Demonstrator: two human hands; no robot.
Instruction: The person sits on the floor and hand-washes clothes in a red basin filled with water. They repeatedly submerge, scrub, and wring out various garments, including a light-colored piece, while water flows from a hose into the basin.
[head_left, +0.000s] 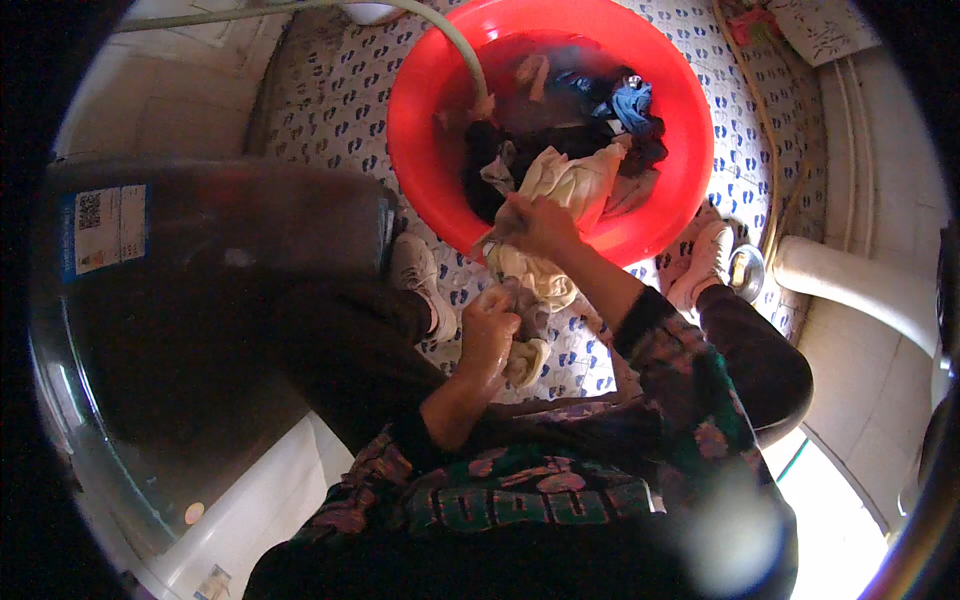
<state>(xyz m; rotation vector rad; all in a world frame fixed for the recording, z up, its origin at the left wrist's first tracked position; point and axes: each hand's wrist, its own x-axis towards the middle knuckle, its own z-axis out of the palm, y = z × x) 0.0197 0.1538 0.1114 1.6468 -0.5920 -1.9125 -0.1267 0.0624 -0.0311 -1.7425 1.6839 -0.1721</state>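
Straight before me on the floor stands a large red plastic basin (664, 225) holding water and soaked clothes. My right hand (551, 229) is closed on a cream-coloured cloth garment (574, 180) at the basin's near rim. Part of that cloth lies in the basin and part hangs over the rim. Nearer my body, my left hand (489, 322) grips a wet, greyish part of cloth below the rim; whether it belongs to the same garment I cannot tell. Dark clothes (555, 142) and a blue cloth (632, 103) lie in the basin.
A pale hose (450, 30) runs from the upper left into the basin. At left stands a dark-topped appliance (225, 225) bearing a label. A white pipe (847, 281) and a small metal bowl (748, 274) are at right, beside my shoe (705, 259). Footprint-patterned tiles (330, 112) cover the floor.
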